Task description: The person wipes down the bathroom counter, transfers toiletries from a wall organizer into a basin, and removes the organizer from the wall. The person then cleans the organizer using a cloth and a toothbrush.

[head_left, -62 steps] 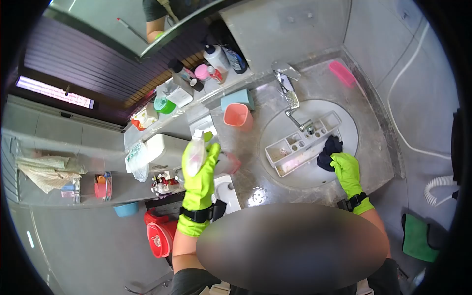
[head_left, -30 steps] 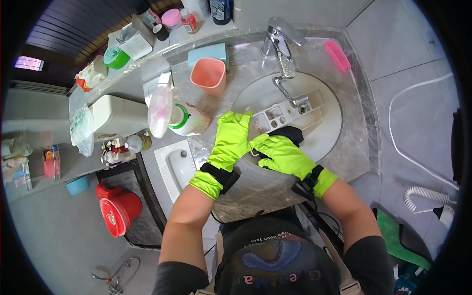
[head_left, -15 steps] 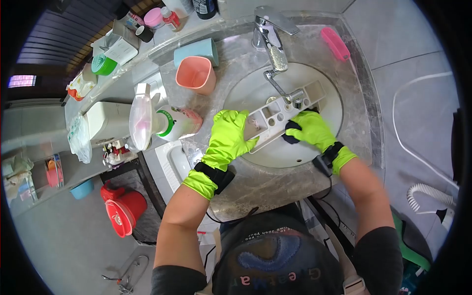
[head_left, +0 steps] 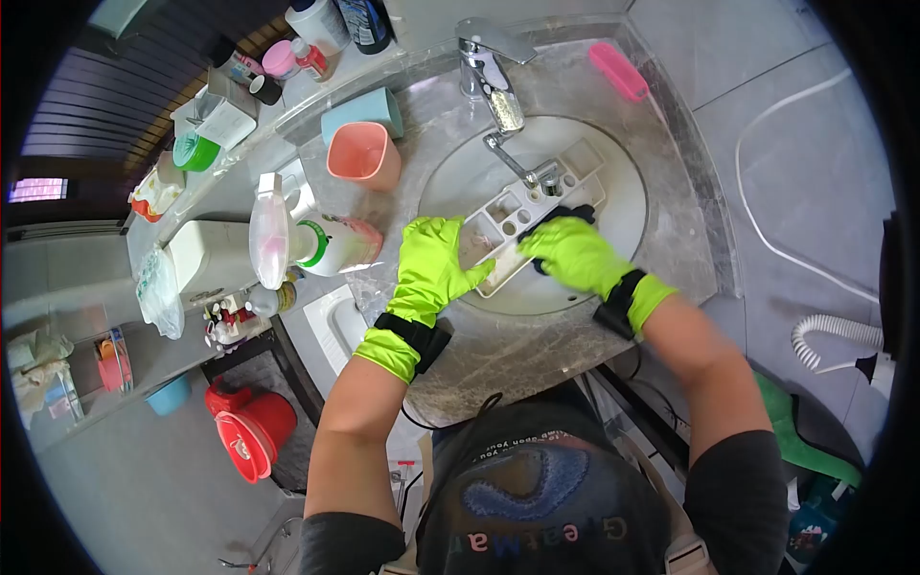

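L hand [head_left: 436, 259], in a yellow-green glove, is gripping one end of the white tray [head_left: 518, 223]: thumb on the near side, fingers at the end wall. R hand [head_left: 575, 254], same type of glove, is closed on a dark cloth [head_left: 578, 213] pressed up against the tray's near long side; it's motion-blurred from here, so I can't swear to how the fingertips sit. Both wrists have black straps, approx. at the glove cuffs.

Tray lies at a slant across the oval sink [head_left: 623, 211], compartments and round holes facing up, w/ the faucet [head_left: 500, 101] spout reaching over its far side. I've a drain hole near the sink's near edge too.

Further out on the grey counter [head_left: 450, 355]: coral cup [head_left: 364, 158] upright, blue cup [head_left: 369, 113] on its side just behind it, spray bottle [head_left: 340, 241] L of the L hand, pink holder [head_left: 618, 72] at the back R. Red bucket [head_left: 254, 426] is on the floor, far L.
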Tool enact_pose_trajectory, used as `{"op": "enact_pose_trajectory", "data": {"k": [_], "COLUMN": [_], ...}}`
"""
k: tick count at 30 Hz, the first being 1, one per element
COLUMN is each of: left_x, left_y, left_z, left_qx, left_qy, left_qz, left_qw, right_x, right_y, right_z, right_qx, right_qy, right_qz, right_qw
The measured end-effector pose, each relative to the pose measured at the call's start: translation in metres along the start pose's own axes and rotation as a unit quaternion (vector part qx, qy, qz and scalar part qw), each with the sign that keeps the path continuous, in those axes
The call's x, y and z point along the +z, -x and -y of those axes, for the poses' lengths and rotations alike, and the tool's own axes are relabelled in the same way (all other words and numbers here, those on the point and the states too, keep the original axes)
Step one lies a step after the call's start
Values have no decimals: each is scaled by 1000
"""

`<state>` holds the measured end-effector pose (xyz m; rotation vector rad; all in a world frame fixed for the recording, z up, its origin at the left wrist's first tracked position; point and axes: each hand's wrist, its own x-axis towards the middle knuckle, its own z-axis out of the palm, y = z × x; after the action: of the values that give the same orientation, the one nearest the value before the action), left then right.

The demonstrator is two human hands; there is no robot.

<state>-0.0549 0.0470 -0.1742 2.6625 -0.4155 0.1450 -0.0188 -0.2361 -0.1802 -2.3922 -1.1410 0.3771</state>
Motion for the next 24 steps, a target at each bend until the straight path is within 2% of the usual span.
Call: {"op": "enact_pose_trajectory", "data": {"k": [1,3,4,5,7,10,11,14,17,19,20,21,24], "left_x": [-3,-5,-4,-4,-5,-3,-3,-3,-3,-2,-1,-1,-4], "left_y": [-2,-1,-2,-2,-4,-3,-2,-2,-3,-2,-2,-2,-1], "left_z": [-2,-2,-2,-2,-3,-2,-1,0,1,3,3,2,-1], "left_qx": [-2,-3,-1,1,0,3,4,8,12,16,19,17,21], "left_qy": [1,-2,-4,-5,-2,6,8,11,13,23,29,25,11], "left_qz": [9,11,4,-4,-1,-12,-18,-23,-28,-29,-30,-30,-20], "left_qw": [1000,1000,1000,1000,1000,1000,1000,1000,999,999,999,999,1000], "right_x": [-13,-20,-23,-26,-24,6,19,31,34,41,53,51,25], "right_y": [-2,-4,-2,2,12,8,7,-17,-33,-36,-31,-33,-27], "right_z": [-10,-31,-41,-50,-62,-45,-34,16,54,68,73,77,58], "right_qx": [42,91,87,106,117,136,112,28,5,-15,-31,-26,-73], "right_qy": [8,20,-5,2,40,59,30,-100,-119,-170,-112,-161,-91], "right_qz": [38,56,24,22,-44,-86,-127,-136,-107,-54,-63,-63,0], "right_qw": [998,994,996,994,991,985,985,985,987,984,991,985,993]}}
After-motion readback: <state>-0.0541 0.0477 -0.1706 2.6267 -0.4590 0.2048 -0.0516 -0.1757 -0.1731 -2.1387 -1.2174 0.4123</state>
